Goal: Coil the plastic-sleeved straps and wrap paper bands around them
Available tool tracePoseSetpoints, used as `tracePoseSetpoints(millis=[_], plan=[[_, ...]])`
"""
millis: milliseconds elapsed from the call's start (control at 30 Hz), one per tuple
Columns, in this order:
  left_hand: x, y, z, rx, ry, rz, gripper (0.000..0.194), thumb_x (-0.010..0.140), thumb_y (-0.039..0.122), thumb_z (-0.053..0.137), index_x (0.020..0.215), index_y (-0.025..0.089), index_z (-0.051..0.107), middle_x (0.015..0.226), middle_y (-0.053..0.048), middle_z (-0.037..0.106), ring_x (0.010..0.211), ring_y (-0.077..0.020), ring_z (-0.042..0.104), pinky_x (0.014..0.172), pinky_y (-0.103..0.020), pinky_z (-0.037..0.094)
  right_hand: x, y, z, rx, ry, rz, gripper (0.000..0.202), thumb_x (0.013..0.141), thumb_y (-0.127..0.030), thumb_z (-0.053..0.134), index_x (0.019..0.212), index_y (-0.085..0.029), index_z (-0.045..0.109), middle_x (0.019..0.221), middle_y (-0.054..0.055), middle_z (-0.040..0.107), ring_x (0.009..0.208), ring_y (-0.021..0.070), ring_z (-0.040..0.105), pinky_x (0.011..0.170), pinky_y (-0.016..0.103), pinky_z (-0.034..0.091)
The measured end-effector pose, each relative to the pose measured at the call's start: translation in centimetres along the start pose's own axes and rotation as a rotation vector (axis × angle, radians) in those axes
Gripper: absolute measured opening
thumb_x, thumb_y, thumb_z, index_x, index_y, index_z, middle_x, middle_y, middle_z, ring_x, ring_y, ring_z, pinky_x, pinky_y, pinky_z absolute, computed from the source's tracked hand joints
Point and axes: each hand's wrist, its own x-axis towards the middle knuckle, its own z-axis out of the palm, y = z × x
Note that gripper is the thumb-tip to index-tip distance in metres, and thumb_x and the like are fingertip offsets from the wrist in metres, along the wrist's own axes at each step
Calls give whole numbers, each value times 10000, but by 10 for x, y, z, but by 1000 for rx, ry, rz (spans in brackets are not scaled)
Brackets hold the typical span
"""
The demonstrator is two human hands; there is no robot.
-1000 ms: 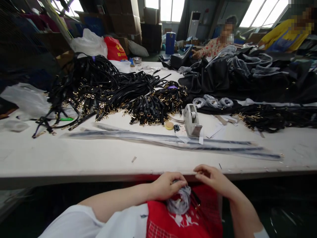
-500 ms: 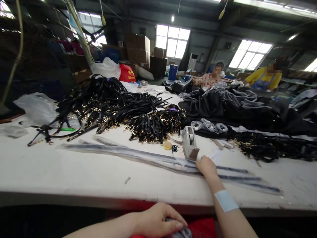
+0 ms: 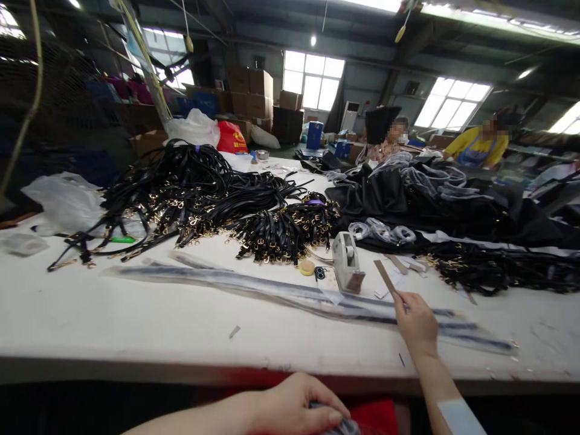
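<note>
My right hand (image 3: 417, 320) is closed around the lower end of a flat grey-brown strip (image 3: 385, 277), which slants up and left over the white table. Under and beside that hand lie long dark straps in clear plastic sleeves (image 3: 272, 287). To its left stands a grey tape dispenser (image 3: 348, 266), with a phone (image 3: 327, 278) and a yellow tape roll (image 3: 307, 267) next to it. Below the table's front edge, my left hand (image 3: 301, 405) curls over a grey, plastic-looking bundle (image 3: 339, 426); most of the bundle is hidden by the fingers and the frame edge.
Black straps with gold clasps (image 3: 272, 232) are heaped behind the sleeves, and another strap pile (image 3: 507, 269) lies at right. Black bags (image 3: 399, 193) with grey-wrapped handles cover the back right. Beyond them, two people work; one is partly behind a raised black item (image 3: 380, 124).
My right hand has moved right, away from the tape dispenser, and now holds the grey-brown strip. My left hand stays almost in place. At the back, a black item has been raised.
</note>
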Motion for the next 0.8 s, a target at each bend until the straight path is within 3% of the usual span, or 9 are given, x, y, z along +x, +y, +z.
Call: tracePoseSetpoints(millis=[100,200,267,367,533,800], plan=[[1,3,2,-2,3,23,420,895,451,523,1148,175,712,1102,-75,722,998,-216,682,921,-257,499,-48,-6,1,-38,99,-213,381,1001,-306,364,1185,-134,651,1095,147,671,1017,280,582,924,376,410],[4,6,5,-2,-36,43,419,903,440,513,1152,166,709,1088,-77,726,973,-206,688,909,-246,501,-89,-26,17,-93,58,-460,286,989,-231,424,1086,-160,684,874,96,675,816,242,585,770,350,428],[6,6,8,13,-55,63,423,901,453,520,1159,174,706,1088,-71,728,964,-198,690,896,-232,500,-105,-38,28,-95,8,-495,247,985,-226,456,1065,-165,681,832,77,658,785,230,574,720,337,420],[7,5,10,30,-54,79,430,898,477,525,1162,189,704,1060,-56,737,922,-177,693,878,-214,499,-110,-44,37,-72,-12,-487,229,982,-263,492,1069,-153,672,865,83,655,811,236,572,719,342,419],[6,2,11,10,-51,46,476,907,523,497,1177,184,694,1062,-66,735,832,-169,703,807,-215,522,-102,-37,35,-10,-41,-523,207,983,-257,505,1063,-181,681,937,66,680,844,217,591,741,319,429],[6,3,10,4,-42,50,475,906,511,509,1171,164,696,1081,-91,728,916,-203,700,829,-230,521,-96,-35,30,49,-92,-549,202,978,-239,510,1041,-187,695,942,53,698,861,205,619,738,296,447]])
